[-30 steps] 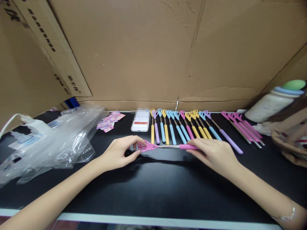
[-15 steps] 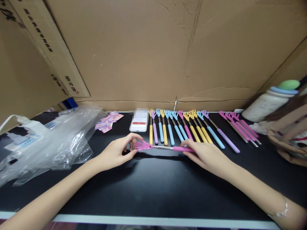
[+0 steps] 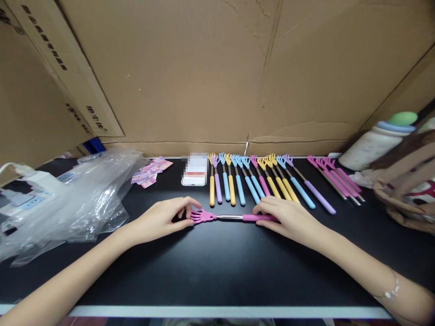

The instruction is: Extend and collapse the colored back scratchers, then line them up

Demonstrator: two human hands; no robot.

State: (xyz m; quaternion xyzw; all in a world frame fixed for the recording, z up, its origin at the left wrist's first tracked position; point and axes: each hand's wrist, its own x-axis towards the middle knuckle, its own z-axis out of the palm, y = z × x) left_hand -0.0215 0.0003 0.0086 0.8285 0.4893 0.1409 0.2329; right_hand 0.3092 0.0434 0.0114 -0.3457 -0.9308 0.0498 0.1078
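A pink telescopic back scratcher (image 3: 228,217) lies crosswise on the black table (image 3: 217,267) between my hands. My left hand (image 3: 163,219) pinches its claw end, fingers curled. My right hand (image 3: 288,218) is wrapped round its pink handle. Just behind it lies a row of several scratchers (image 3: 251,181) with yellow, blue, purple and pink handles, claws pointing to the back. A separate bunch of pink scratchers (image 3: 336,179) lies further right.
A heap of clear plastic bags (image 3: 74,199) covers the left of the table, over a white power strip (image 3: 27,190). Pink labels (image 3: 149,172) and a phone (image 3: 194,174) lie at the back. Cardboard walls (image 3: 217,72) enclose the bench. A bottle (image 3: 374,145) and a bag (image 3: 408,190) stand right.
Both hands have brought the pink scratcher down and nearer to me, onto the table top. The grip on both ends is the same.
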